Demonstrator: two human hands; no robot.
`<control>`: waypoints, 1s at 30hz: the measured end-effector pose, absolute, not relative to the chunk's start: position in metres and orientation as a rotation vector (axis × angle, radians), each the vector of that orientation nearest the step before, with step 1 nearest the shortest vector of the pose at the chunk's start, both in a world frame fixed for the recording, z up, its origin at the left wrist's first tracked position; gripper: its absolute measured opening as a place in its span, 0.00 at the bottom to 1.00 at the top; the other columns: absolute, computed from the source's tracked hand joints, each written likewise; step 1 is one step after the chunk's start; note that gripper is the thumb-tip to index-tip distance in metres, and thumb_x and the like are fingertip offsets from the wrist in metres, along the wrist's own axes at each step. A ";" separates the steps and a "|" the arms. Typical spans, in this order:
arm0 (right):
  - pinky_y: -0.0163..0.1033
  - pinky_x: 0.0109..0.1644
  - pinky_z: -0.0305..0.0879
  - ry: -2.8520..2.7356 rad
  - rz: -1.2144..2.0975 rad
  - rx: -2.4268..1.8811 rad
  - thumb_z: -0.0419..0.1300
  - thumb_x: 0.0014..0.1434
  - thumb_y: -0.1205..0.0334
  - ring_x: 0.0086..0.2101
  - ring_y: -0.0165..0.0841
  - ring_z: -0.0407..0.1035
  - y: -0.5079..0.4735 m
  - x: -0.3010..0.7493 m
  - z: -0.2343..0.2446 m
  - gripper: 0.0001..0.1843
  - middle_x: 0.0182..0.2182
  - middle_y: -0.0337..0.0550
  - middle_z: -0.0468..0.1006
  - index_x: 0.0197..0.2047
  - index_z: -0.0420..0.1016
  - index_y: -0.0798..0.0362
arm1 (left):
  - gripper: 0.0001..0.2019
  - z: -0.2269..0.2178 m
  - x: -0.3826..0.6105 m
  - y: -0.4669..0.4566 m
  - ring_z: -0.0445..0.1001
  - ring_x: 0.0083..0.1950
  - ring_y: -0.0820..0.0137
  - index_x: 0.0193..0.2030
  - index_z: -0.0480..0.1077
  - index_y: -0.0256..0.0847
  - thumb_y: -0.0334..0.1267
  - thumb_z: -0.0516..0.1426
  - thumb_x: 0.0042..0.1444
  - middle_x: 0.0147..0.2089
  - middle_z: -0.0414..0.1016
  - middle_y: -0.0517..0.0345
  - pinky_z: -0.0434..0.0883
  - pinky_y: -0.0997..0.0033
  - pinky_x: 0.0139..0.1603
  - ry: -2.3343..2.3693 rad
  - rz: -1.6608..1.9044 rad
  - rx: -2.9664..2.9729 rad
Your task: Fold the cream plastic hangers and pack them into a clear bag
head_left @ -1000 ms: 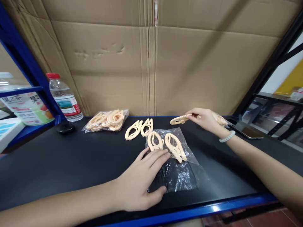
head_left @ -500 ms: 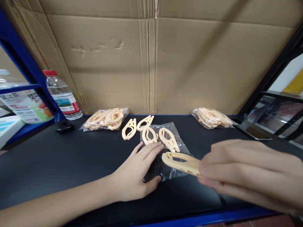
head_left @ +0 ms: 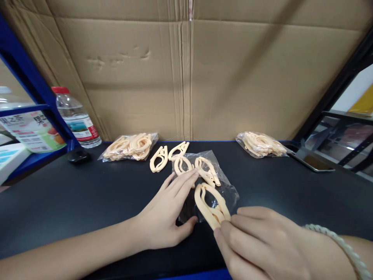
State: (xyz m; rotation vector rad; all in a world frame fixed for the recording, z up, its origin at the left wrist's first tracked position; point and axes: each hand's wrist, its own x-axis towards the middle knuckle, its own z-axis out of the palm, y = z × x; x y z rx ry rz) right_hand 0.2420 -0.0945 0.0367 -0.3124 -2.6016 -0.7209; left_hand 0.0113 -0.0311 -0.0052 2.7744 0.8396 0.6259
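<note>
My right hand [head_left: 259, 241] pinches the lower end of a beige folded travel hanger [head_left: 212, 204], held over a clear plastic bag [head_left: 230, 194]. Fingers stretched out, my left hand [head_left: 167, 214] lies flat on the bag's left side. Inside the bag are two more folded hangers, a left one [head_left: 182, 165] partly covered by my left fingertips and a right one [head_left: 208, 170]. Just behind and left of the bag, a loose folded hanger [head_left: 159, 158] and a second loose hanger [head_left: 178, 151] rest on the black table.
Packed bags of hangers stand at the back left [head_left: 131, 147] and back right [head_left: 260, 144]. A red-capped water bottle [head_left: 77, 118] and a black mouse [head_left: 78, 155] are at left. A phone-like flat object [head_left: 313, 160] lies at right. Cardboard [head_left: 131, 77] walls the back.
My right hand has moved left and toward me, turning the hanger so its rounded end points away over the bag. My left hand stays nearly in place.
</note>
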 end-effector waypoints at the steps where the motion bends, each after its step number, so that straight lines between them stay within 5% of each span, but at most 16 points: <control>1: 0.39 0.23 0.65 -2.610 -0.735 -0.324 0.53 0.60 0.72 0.24 0.32 0.67 -0.093 0.241 0.036 0.11 0.26 0.42 0.74 0.32 0.75 0.54 | 0.43 -0.005 0.011 -0.031 0.46 0.72 0.52 0.71 0.38 0.43 0.33 0.58 0.52 0.72 0.46 0.45 0.47 0.41 0.70 0.827 0.625 2.780; 8: 0.40 0.21 0.61 -2.630 -0.931 -0.565 0.49 0.63 0.72 0.21 0.33 0.64 -0.065 0.235 0.020 0.13 0.25 0.44 0.72 0.33 0.75 0.57 | 0.45 -0.005 0.010 -0.033 0.46 0.72 0.52 0.71 0.34 0.43 0.33 0.57 0.52 0.72 0.46 0.44 0.47 0.42 0.70 0.685 0.608 2.830; 15: 0.41 0.27 0.69 -2.593 -1.079 -0.814 0.49 0.57 0.76 0.33 0.42 0.70 -0.064 0.231 0.009 0.16 0.41 0.62 0.76 0.42 0.77 0.67 | 0.45 -0.002 0.011 -0.035 0.47 0.72 0.53 0.71 0.35 0.44 0.33 0.57 0.51 0.73 0.46 0.46 0.45 0.42 0.71 0.680 0.578 2.814; 22: 0.41 0.25 0.62 -2.494 -1.083 -0.929 0.50 0.57 0.78 0.32 0.40 0.65 -0.054 0.232 0.013 0.13 0.30 0.50 0.71 0.31 0.75 0.59 | 0.44 -0.002 0.010 -0.035 0.45 0.73 0.54 0.71 0.35 0.43 0.34 0.56 0.52 0.73 0.45 0.45 0.44 0.41 0.71 0.685 0.546 2.852; 27: 0.40 0.36 0.66 -2.482 -0.385 -0.776 0.56 0.63 0.64 0.36 0.35 0.65 -0.039 0.241 0.026 0.10 0.34 0.46 0.71 0.29 0.72 0.55 | 0.43 -0.003 0.009 -0.034 0.45 0.72 0.54 0.71 0.36 0.42 0.35 0.56 0.53 0.73 0.46 0.45 0.44 0.41 0.71 0.676 0.543 2.844; 30: 0.39 0.40 0.66 -2.334 -0.165 -0.721 0.55 0.64 0.64 0.36 0.34 0.66 -0.014 0.245 0.040 0.08 0.34 0.46 0.72 0.34 0.72 0.56 | 0.43 -0.003 0.008 -0.033 0.45 0.72 0.53 0.71 0.35 0.42 0.36 0.56 0.53 0.73 0.45 0.45 0.43 0.40 0.70 0.663 0.521 2.847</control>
